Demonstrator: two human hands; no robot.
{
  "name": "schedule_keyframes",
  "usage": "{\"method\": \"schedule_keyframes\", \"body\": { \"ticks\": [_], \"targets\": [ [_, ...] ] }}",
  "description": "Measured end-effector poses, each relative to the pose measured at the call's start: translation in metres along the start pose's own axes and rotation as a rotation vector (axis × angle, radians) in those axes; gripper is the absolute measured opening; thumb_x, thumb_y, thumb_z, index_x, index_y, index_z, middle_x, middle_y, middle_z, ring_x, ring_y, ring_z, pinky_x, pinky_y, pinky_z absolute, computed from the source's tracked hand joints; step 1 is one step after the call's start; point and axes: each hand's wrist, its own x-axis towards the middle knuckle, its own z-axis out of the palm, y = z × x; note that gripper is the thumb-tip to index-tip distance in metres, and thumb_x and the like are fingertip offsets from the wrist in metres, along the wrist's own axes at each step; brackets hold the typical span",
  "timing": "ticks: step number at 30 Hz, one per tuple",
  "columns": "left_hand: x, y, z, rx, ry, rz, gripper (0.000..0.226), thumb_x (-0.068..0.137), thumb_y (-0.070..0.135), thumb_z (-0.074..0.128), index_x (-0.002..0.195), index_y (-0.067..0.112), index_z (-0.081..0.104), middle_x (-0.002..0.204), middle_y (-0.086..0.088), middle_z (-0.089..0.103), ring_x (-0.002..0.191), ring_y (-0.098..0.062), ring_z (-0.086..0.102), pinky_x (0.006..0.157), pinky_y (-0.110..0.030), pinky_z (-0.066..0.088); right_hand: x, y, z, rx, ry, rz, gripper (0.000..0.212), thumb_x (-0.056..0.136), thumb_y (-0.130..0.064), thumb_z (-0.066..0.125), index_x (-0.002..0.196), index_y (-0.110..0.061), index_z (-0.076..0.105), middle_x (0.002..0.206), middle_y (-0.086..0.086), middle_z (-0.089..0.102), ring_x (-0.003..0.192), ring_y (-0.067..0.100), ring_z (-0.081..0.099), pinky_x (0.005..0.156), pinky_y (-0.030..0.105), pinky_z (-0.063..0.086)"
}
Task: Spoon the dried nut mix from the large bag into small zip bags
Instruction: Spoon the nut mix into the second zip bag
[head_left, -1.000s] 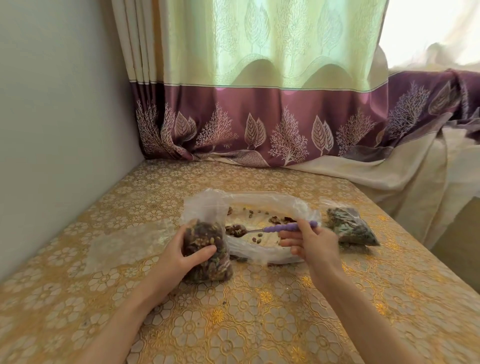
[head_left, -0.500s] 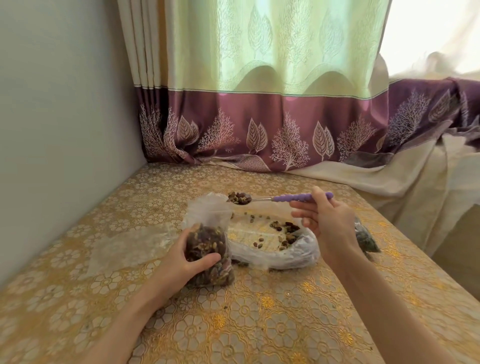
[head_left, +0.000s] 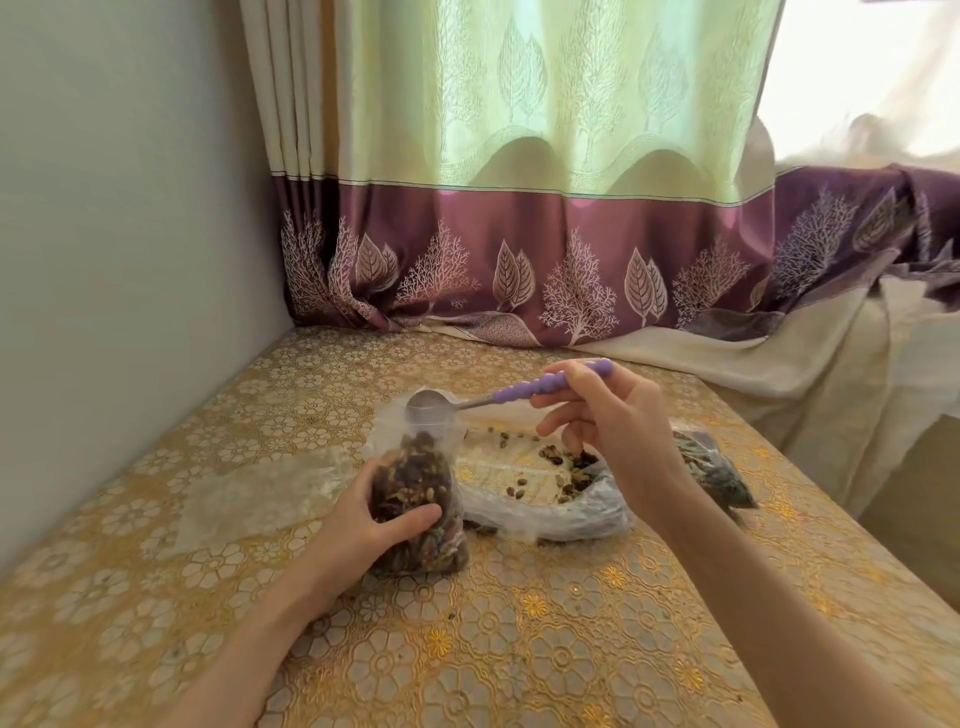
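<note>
We tip a spoon (head_left: 498, 397) over a small zip bag (head_left: 418, 499).
Our left hand (head_left: 371, 525) grips the bag; our right hand (head_left: 613, 431) pinches the spoon's purple handle above it.

no readable text, no labels, no brands, no numbers

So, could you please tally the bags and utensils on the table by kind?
Filled small bags: 2, one held upright by the left hand at, one lying at the right
Empty small bags: 1, lying flat at the left
Large bags: 1
Spoons: 1, in the right hand
Total: 5
</note>
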Motion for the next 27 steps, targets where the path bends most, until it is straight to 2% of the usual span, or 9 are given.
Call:
{"method": "schedule_keyframes", "body": {
  "ticks": [3,7,12,16,20,24,27],
  "targets": [
    [0.000,-0.001,0.000,0.000,-0.005,0.012,0.072,0.044,0.066,0.077,0.109,0.045,0.051,0.101,0.023,0.066,0.094,0.003,0.063,0.071,-0.017,0.052,-0.001,0.000,-0.006,0.012,0.022,0.005,0.023,0.097,-0.009,0.043,0.089,0.002,0.061,0.084,0.010,0.075,0.054,0.014,0.060,0.044,0.019,0.042],
    [0.002,-0.004,0.001,0.028,0.032,0.001,0.071,0.046,0.065,0.075,0.109,0.046,0.051,0.106,0.018,0.065,0.097,0.003,0.061,0.082,-0.025,0.050,-0.002,0.002,-0.015,0.092,0.113,0.026,0.020,0.096,-0.010,0.045,0.090,-0.001,0.061,0.084,0.014,0.074,0.052,0.015,0.059,0.042,0.019,0.041],
    [0.001,-0.002,0.001,0.033,0.026,0.017,0.066,0.048,0.063,0.074,0.106,0.046,0.051,0.099,0.028,0.064,0.091,0.007,0.061,0.073,-0.017,0.050,-0.003,0.012,-0.032,0.156,0.286,0.070,0.025,0.097,-0.016,0.046,0.081,-0.005,0.061,0.072,0.010,0.073,0.049,0.012,0.058,0.041,0.016,0.042],
    [0.001,-0.002,0.002,0.028,0.030,0.013,0.061,0.050,0.060,0.076,0.104,0.045,0.052,0.098,0.025,0.065,0.090,0.007,0.061,0.071,-0.017,0.049,-0.012,0.035,-0.052,0.000,0.459,0.086,0.033,0.100,-0.019,0.044,0.081,0.001,0.061,0.063,0.006,0.072,0.048,0.012,0.060,0.041,0.017,0.044],
    [0.001,-0.003,0.002,0.031,0.035,0.014,0.064,0.048,0.062,0.075,0.105,0.045,0.052,0.098,0.024,0.065,0.090,0.007,0.061,0.072,-0.017,0.049,-0.023,0.055,-0.058,-0.199,0.541,0.033,0.041,0.100,-0.022,0.044,0.066,-0.008,0.063,0.060,0.005,0.071,0.047,0.018,0.063,0.042,0.022,0.050],
    [0.001,-0.003,0.002,0.043,0.035,0.027,0.065,0.047,0.064,0.073,0.105,0.046,0.051,0.097,0.028,0.064,0.091,0.008,0.061,0.072,-0.017,0.049,-0.023,0.066,-0.058,-0.281,0.600,0.014,0.035,0.099,-0.026,0.047,0.069,-0.014,0.060,0.063,0.011,0.071,0.051,0.028,0.066,0.051,0.034,0.055],
    [0.000,-0.003,0.003,0.053,0.045,0.040,0.059,0.053,0.063,0.076,0.104,0.048,0.051,0.099,0.028,0.064,0.091,0.008,0.060,0.072,-0.017,0.049,-0.021,0.071,-0.059,-0.339,0.652,-0.004,0.034,0.098,-0.027,0.049,0.068,-0.015,0.060,0.058,0.005,0.068,0.047,0.020,0.064,0.045,0.027,0.054]
  ]
}}
